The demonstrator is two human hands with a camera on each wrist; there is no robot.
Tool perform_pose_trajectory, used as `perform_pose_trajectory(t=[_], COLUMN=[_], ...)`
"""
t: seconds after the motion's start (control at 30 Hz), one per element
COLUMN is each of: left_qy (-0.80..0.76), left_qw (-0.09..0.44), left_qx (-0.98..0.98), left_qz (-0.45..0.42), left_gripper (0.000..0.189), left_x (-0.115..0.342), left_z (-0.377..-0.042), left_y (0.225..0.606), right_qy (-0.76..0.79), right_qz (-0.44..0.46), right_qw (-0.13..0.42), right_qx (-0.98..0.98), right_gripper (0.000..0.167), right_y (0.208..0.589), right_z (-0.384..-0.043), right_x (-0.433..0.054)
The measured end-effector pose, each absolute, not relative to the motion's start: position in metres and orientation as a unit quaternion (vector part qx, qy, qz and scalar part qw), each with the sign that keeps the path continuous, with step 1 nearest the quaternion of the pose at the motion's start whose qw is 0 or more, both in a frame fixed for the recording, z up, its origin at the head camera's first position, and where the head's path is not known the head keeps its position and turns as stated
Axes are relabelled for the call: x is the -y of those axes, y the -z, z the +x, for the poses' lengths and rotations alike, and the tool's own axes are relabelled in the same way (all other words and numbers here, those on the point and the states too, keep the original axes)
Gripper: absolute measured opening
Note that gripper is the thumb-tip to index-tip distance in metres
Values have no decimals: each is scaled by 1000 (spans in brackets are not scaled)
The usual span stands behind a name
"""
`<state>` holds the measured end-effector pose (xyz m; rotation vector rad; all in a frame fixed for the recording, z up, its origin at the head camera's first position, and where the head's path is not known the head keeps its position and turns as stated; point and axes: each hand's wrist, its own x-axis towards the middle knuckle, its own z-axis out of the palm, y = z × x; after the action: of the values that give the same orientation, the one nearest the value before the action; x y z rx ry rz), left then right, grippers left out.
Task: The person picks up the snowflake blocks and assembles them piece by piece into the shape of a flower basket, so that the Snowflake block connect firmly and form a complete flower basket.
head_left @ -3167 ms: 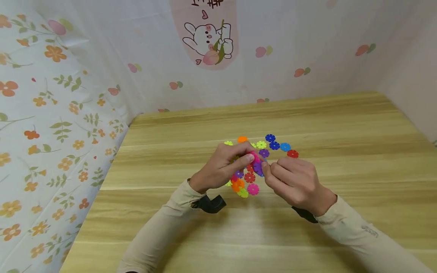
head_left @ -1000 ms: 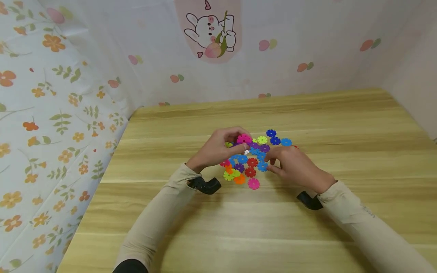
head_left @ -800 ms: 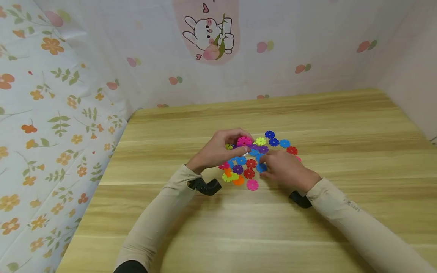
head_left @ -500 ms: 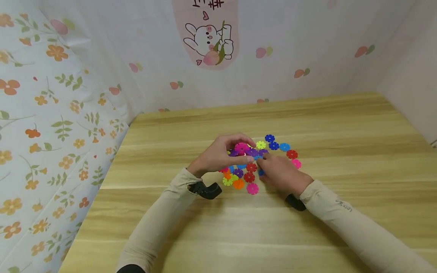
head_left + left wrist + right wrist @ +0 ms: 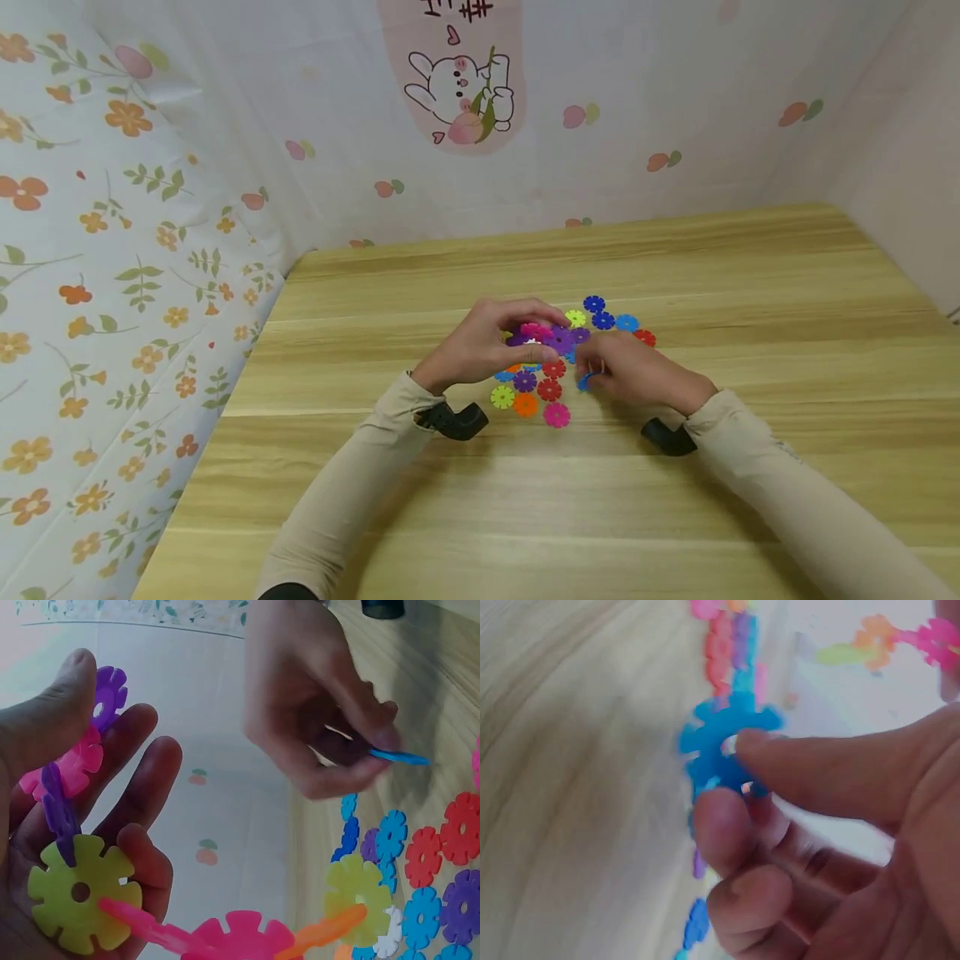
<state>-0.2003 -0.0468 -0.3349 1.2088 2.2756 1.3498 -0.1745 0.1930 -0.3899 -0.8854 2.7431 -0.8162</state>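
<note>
Pinching a blue disc (image 5: 705,742) in the right grip (image 5: 637,368), over the surface (image 5: 525,500) near the red discs (image 5: 550,389); holding a chain (image 5: 240,941) of linked discs in the curled left grip (image 5: 487,342).

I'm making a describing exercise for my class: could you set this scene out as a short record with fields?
Left grip: holds a chain of linked discs
Chain colours: purple, pink, yellow, orange
Right grip: pinches a blue disc, apart from the chain
Surface: wooden table
On it: more discs, including a red disc and an orange disc
Backdrop: rabbit drawing
</note>
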Motion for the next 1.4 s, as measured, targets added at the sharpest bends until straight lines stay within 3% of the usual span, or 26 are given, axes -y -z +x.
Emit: perform_pose_trajectory(t=[0.2, 0.37, 0.63, 1.1, 1.4], left_qy=[-458, -460, -462, -461, -441], left_qw=[104, 95, 104, 90, 39], left_qx=[-779, -782, -776, -775, -787], left_qz=[416, 410, 416, 422, 430], left_gripper=[32, 30, 28, 28, 22], left_x=[45, 45, 43, 41, 34], left_z=[-203, -206, -206, -200, -192], left_y=[337, 336, 334, 334, 336], right_qy=[415, 521, 521, 494, 512], right_qz=[-244, -223, -228, -266, -263], right_qw=[0, -65, -143, -228, -270], right_qx=[-876, -821, -810, -796, -772], right_gripper=[7, 9, 15, 23, 22], right_y=[374, 362, 358, 359, 369], right_z=[-156, -144, -138, -132, -129], right_x=[-201, -198, -190, -180, -172])
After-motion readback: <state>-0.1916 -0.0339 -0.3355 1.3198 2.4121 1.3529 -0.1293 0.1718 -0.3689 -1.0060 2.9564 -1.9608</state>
